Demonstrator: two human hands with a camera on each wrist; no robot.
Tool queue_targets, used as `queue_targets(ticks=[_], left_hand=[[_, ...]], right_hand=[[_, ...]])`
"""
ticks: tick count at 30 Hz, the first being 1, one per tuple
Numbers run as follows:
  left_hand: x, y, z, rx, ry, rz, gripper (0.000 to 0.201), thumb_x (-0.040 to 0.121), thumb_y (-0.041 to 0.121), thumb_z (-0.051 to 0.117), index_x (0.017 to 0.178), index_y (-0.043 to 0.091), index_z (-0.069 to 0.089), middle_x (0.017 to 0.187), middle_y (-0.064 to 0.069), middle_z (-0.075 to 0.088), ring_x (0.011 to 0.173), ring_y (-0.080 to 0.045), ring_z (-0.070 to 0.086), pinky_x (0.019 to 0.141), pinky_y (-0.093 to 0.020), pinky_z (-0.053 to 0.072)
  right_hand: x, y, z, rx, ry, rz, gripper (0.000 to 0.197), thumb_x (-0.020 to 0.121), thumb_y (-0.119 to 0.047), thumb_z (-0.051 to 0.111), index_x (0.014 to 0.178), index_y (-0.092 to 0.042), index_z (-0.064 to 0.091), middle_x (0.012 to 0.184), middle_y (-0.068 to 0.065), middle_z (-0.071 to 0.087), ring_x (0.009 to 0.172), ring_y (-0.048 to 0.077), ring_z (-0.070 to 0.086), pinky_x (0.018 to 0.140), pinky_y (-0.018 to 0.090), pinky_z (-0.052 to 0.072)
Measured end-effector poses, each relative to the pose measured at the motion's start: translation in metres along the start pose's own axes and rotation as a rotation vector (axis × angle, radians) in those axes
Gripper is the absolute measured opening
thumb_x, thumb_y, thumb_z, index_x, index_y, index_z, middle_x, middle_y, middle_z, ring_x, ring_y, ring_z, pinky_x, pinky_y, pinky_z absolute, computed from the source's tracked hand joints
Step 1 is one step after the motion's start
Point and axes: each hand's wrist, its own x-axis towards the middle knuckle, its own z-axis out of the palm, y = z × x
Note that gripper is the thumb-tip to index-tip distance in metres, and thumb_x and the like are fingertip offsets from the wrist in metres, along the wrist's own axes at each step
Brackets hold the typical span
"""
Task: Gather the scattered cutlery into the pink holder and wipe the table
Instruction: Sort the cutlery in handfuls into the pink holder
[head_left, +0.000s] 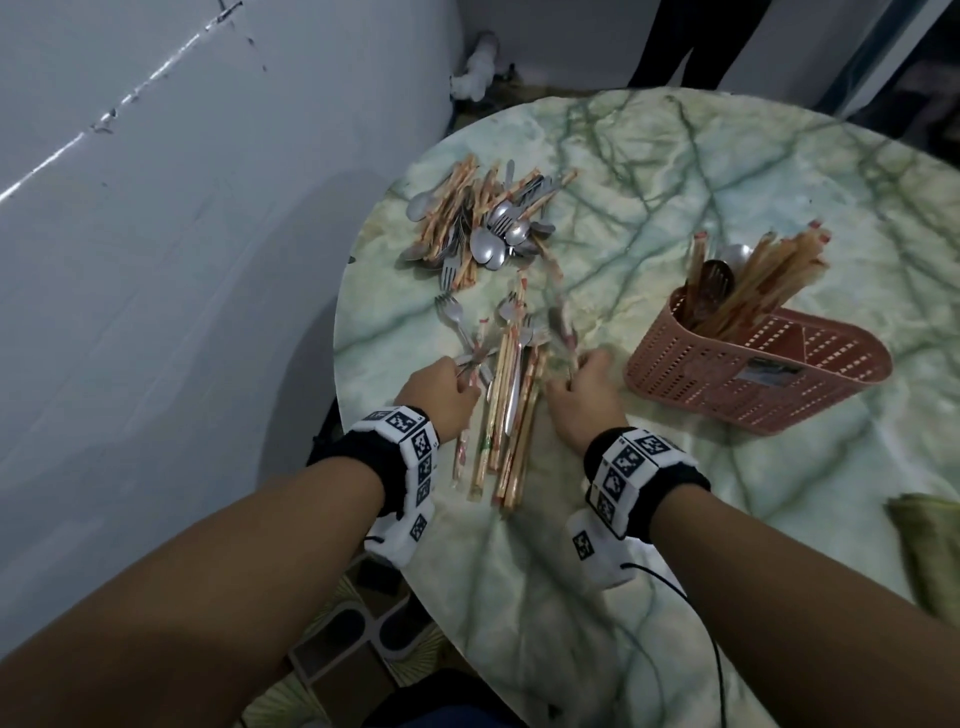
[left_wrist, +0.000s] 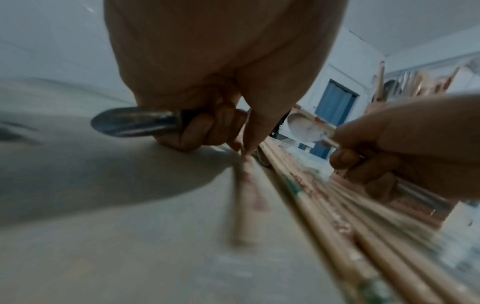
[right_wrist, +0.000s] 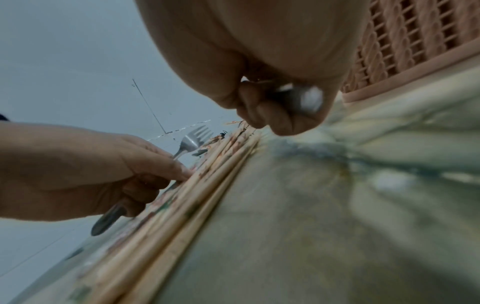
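Left hand (head_left: 440, 392) grips a fork (right_wrist: 191, 142); right hand (head_left: 584, 392) grips cutlery beside chopsticks (head_left: 511, 415).

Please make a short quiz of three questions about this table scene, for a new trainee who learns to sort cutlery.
1. True or false: the pink holder already has chopsticks standing in it.
2. Which hand grips a fork? A) left hand B) right hand C) neither
3. Fill in: the row of chopsticks between the hands lies flat on the ____.

Key
1. True; chopsticks and some metal pieces stand in its far end.
2. A; its curled fingers hold the handle in both wrist views. The right hand grips metal cutlery too, but which kind is not clear.
3. table.
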Motion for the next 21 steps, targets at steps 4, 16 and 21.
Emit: queue_targets(ticks=[4,16,21], left_hand=[[-0.006,0.000,-0.003,-0.096,0.031,-0.007,0.024,0.100,0.035,0.049,0.102,0.012,0.047,0.082,-0.003,0.055,0.069,-0.020,0.051,0.058,-0.033,0.035],[-0.020,0.017,0.012,-0.055,0.006,0.099,0.032,0.093,0.047,0.064,0.099,0.017,0.056,0.085,0.005,0.061,0.079,-0.016,0.060,0.072,-0.034,0.049],[-0.011,0.021,0.018,-0.038,0.024,0.052,0.020,0.093,0.028,0.059,0.078,0.015,0.052,0.075,-0.001,0.060,0.076,-0.025,0.060,0.061,-0.033,0.041]], right_hand=[[0.001,0.002,0.007,-0.071,-0.056,0.056,0.023,0.104,-0.030,0.049,0.117,-0.013,0.040,0.094,0.004,0.059,0.077,0.020,0.057,0.073,0.033,0.045],[-0.002,0.002,0.000,-0.117,-0.078,0.090,0.026,0.098,-0.031,0.048,0.100,-0.009,0.061,0.089,0.009,0.063,0.083,0.029,0.060,0.067,0.031,0.039],[-0.011,-0.004,-0.008,0.010,-0.020,-0.010,0.019,0.100,-0.030,0.049,0.109,-0.013,0.049,0.085,0.004,0.060,0.072,0.021,0.059,0.055,0.029,0.040]])
